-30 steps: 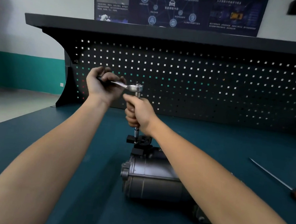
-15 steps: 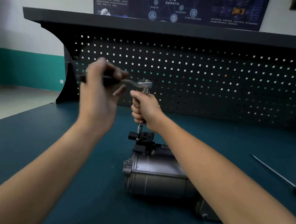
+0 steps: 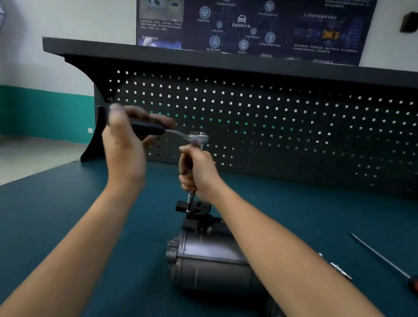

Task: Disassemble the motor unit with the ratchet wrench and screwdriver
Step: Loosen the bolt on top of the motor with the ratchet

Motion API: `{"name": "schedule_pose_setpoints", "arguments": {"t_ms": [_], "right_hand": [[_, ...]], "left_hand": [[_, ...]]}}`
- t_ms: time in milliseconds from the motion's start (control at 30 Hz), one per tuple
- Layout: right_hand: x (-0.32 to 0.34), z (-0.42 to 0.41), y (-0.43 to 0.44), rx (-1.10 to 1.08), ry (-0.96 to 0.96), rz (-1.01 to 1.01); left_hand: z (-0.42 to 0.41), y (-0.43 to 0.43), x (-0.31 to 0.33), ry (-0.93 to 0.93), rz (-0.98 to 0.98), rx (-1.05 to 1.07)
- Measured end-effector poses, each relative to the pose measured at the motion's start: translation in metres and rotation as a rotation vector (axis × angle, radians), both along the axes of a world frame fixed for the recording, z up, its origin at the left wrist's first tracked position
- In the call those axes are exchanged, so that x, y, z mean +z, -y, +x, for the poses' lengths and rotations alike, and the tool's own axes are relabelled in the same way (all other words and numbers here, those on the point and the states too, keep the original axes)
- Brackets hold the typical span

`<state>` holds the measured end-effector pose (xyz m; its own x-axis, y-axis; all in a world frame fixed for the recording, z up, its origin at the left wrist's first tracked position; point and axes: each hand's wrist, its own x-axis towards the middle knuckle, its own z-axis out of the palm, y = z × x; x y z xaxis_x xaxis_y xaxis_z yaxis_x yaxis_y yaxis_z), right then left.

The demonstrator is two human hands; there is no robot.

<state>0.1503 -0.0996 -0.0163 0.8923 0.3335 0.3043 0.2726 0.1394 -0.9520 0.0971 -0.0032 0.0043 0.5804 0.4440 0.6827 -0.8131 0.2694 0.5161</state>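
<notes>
A grey cylindrical motor unit (image 3: 213,264) lies on its side on the teal bench top, with a black terminal block (image 3: 193,208) at its far end. A ratchet wrench (image 3: 194,137) stands over that block on a long vertical extension whose socket sits on the block. My left hand (image 3: 124,146) is closed around the wrench's black handle, which points left. My right hand (image 3: 197,174) is wrapped around the extension shaft below the ratchet head. A screwdriver (image 3: 397,269) with a red and black handle lies on the bench at the right.
A black pegboard back panel (image 3: 283,130) with a shelf on top rises behind the bench. A few small metal parts (image 3: 338,268) lie right of my right forearm. The bench's left edge (image 3: 33,178) borders open floor.
My left hand has swung the wrench handle from pointing away and left towards me, so the handle now points straight left. My right hand has stayed on the extension.
</notes>
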Motion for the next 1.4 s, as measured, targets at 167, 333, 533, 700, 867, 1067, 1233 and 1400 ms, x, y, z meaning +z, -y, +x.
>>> {"name": "schedule_pose_setpoints", "arguments": {"t_ms": [167,333,533,700,867,1067,1233,1400], "right_hand": [[0.000,-0.008,-0.013,0.073,0.145,-0.226],[0.003,-0.011,-0.008,0.029,0.100,-0.218],[0.000,-0.008,-0.008,0.025,0.073,-0.223],[0.003,0.000,0.003,0.004,-0.028,-0.108],[0.004,-0.009,-0.002,-0.055,-0.020,-0.126],[0.001,-0.006,-0.004,-0.048,-0.019,-0.160],[0.002,-0.002,0.001,0.086,-0.045,-0.148],[0.001,-0.009,-0.018,0.062,0.061,-0.333]], "left_hand": [[0.068,-0.031,0.017,-0.460,-0.380,-0.476],[0.079,-0.009,0.034,-0.423,-0.373,-0.634],[0.047,-0.014,0.034,-0.285,-0.657,-0.596],[-0.010,-0.005,0.020,-0.245,-0.424,-0.409],[-0.065,0.039,-0.020,0.056,0.449,0.214],[-0.043,0.017,-0.001,0.274,0.957,0.470],[0.018,-0.041,-0.005,-0.084,0.122,0.270],[0.071,-0.034,0.000,-0.460,-0.304,-0.309]]}}
